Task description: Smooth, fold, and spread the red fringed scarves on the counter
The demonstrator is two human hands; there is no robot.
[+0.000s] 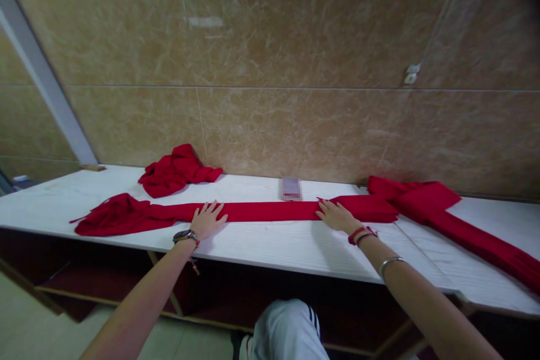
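A long red scarf (pixel 270 211) lies stretched lengthwise along the white counter, flat and narrow in its middle. Its left end is a loose, crumpled heap with thin strands sticking out. My left hand (pixel 208 220) rests palm down on the scarf beside that heap, fingers spread. Further right, my right hand (pixel 336 215) also lies on it with fingers extended, close to where the cloth widens into a folded part. Neither hand grips the cloth. Another bunched red cloth (pixel 179 171) sits behind the left end.
Against the wall (pixel 295 124) lies a phone-like flat object (pixel 291 189). More folded red cloth (pixel 426 202) extends to the right edge. A small brown block (pixel 93 167) is at the far left of the white counter (pixel 270 242). Open shelves (pixel 97 281) and my knee (pixel 289 329) are below.
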